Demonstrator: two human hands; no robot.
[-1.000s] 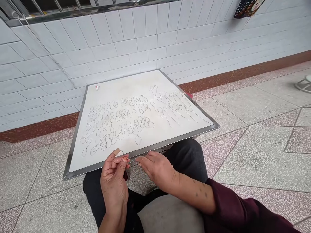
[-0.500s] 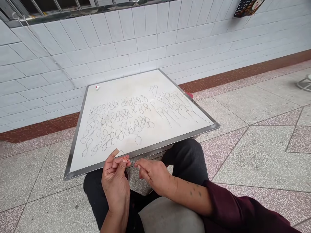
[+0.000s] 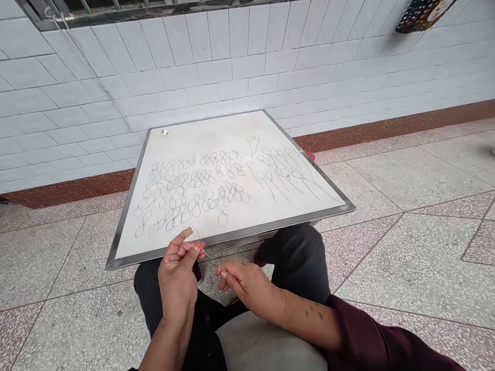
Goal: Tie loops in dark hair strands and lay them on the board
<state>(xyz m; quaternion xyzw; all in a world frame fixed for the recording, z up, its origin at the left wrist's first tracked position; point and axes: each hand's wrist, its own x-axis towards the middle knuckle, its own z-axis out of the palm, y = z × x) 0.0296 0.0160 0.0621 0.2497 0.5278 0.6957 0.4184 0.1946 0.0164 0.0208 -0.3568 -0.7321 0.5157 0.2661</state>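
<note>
My left hand (image 3: pixel 180 275) pinches a thin wire (image 3: pixel 209 254) between thumb and fingers, just off the table's near edge. A small loop of that wire curves up by the index finger, which has a tan bandage (image 3: pixel 187 233) on its tip. Lower and to the right, my right hand (image 3: pixel 251 286) is closed on the other end of the wire, which runs taut between the hands. Many figure-eight wire loops (image 3: pixel 196 207) lie in rows on the white table (image 3: pixel 209 136). Single loops with long straight tails (image 3: pixel 275 186) are at its right side.
A small white and red object (image 3: pixel 164 133) sits at the table's far left corner. The table's metal rim (image 3: pixel 232 235) runs just beyond my hands and knees. Behind stands a white tiled wall (image 3: pixel 174 77) with a cord and a barred window. A patterned bag (image 3: pixel 423 15) hangs upper right.
My right hand has moved slightly away from my left, and more wire shows between them. The view has shifted, so the table and wall appear farther right.
</note>
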